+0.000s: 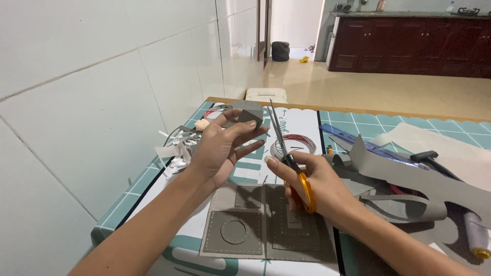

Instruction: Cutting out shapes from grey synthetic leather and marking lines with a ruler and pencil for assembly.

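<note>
Around the hands lie a tape roll (296,144), paper scraps (176,151), grey offcuts (404,176) and a thread spool (478,236). Stitched grey panels (271,221) cover the teal gridded mat (358,118) beside a white tiled wall. The left hand (220,148) pinches a small grey piece (246,113) aloft; the right hand (319,185) grips orange-handled scissors (289,153), blades up.

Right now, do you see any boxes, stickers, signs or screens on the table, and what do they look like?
No boxes, signs or screens show.
Cutting mat: lies flat on the table under everything, teal squares with a white printed middle.
Tape roll: behind the right hand, a white ring with red printing.
Ruler: far right, a long blue strip with tiny marks.
</note>
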